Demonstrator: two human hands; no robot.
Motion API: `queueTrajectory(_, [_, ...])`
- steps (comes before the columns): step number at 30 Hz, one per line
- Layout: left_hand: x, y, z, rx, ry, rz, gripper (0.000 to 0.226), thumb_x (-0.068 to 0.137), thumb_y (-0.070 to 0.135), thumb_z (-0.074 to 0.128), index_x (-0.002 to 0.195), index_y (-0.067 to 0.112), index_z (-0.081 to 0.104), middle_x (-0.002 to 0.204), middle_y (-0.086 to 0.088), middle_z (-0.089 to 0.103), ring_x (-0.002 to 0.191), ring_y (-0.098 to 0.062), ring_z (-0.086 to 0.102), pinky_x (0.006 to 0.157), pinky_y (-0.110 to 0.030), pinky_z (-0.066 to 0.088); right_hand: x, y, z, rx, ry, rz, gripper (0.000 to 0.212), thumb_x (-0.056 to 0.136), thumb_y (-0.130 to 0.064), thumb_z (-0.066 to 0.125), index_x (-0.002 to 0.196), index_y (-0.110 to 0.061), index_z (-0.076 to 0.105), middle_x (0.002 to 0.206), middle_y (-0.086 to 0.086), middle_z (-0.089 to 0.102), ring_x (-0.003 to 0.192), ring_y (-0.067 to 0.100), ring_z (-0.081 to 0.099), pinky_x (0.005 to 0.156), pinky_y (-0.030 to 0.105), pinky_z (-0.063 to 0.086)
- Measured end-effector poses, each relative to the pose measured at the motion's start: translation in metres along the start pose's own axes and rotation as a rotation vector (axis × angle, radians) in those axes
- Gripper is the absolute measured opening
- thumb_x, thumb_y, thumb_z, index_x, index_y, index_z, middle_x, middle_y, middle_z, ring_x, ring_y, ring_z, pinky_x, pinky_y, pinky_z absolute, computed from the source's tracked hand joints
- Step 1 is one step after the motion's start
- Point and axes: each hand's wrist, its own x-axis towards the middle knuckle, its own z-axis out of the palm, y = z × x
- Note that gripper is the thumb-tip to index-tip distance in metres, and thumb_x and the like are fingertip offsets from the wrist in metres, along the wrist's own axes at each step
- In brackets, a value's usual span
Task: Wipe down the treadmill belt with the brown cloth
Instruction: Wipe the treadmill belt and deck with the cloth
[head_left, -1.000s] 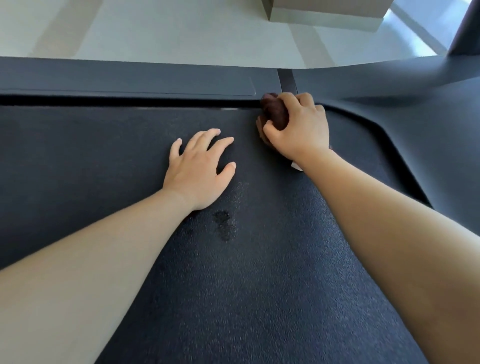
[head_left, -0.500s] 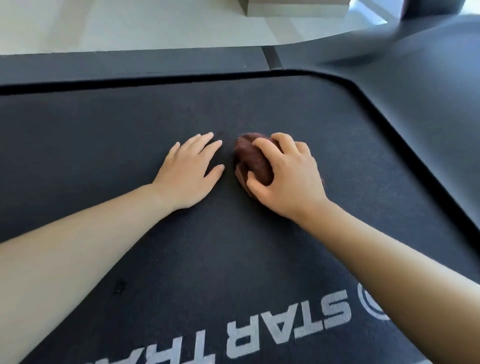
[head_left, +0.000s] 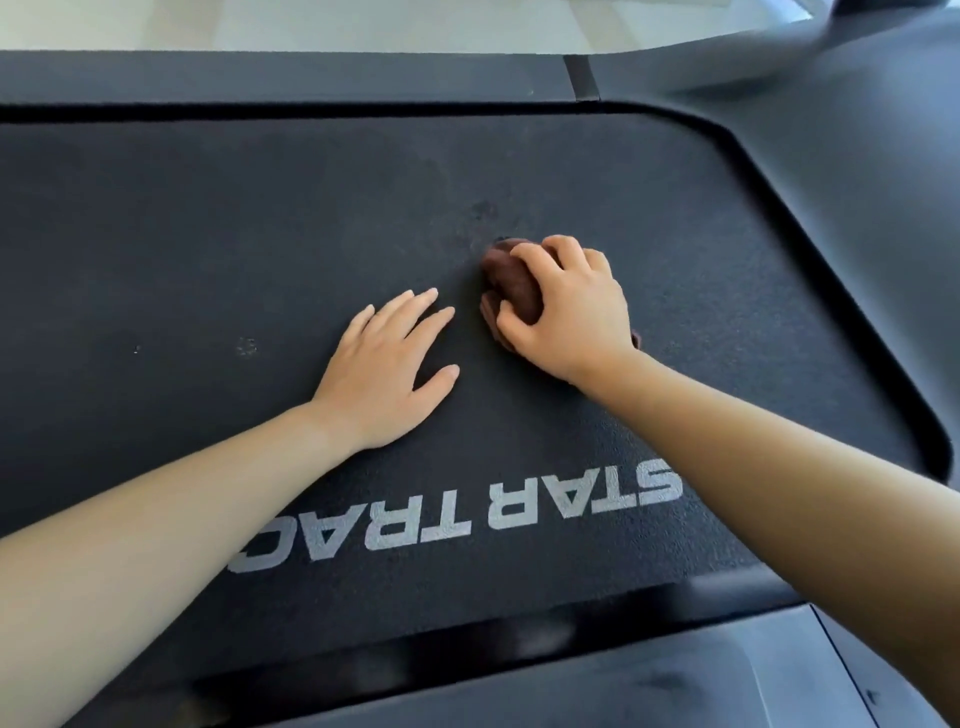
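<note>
Both hands are down on the treadmill belt (head_left: 208, 234). I see the left hand (head_left: 387, 369) lying flat, palm down, fingers straight and slightly spread, thumb out to the right. Just to its right and a little farther away, the right hand (head_left: 569, 312) grips the brown cloth (head_left: 511, 283), fingers and thumb curled over the bunched fabric, pressing it onto the belt near the middle. A small edge of cloth shows at the right of the wrist. The two hands are close but apart.

A dark spot (head_left: 485, 208) marks the belt just beyond the cloth, and a pale smudge (head_left: 247, 346) sits left of the left hand. Grey STAR TRAC lettering (head_left: 467, 514), upside down to me, runs across the belt nearer than the hands. A dark side rail (head_left: 260, 78) borders the far edge, with pale floor (head_left: 311, 23) beyond.
</note>
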Motion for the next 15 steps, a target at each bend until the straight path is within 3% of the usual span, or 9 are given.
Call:
queueTrajectory(9, [-0.026, 0.011, 0.004, 0.019, -0.037, 0.039, 0.065, 0.092, 0.049, 0.042, 0.147, 0.018, 0.026, 0.157, -0.002, 0.015, 0.145, -0.021, 0.007, 0.116, -0.046, 0.007, -0.097, -0.002, -0.028, 0.028, -0.067, -0.175, 0.052, 0.078, -0.047, 0.054, 0.123, -0.022, 0.057, 0.131, 0.008, 0.050, 0.112, 0.037, 0.048, 0.081, 0.050, 0.048])
queueTrajectory(15, [-0.042, 0.031, 0.009, 0.051, -0.054, 0.079, 0.077, 0.084, 0.060, 0.022, 0.147, 0.017, 0.024, 0.157, -0.004, 0.014, 0.145, -0.021, 0.006, 0.113, -0.056, 0.006, -0.160, 0.002, -0.042, -0.017, -0.091, -0.224, 0.054, 0.074, -0.045, 0.064, 0.123, -0.021, 0.058, 0.130, 0.011, 0.053, 0.113, 0.039, 0.049, 0.078, 0.050, 0.049])
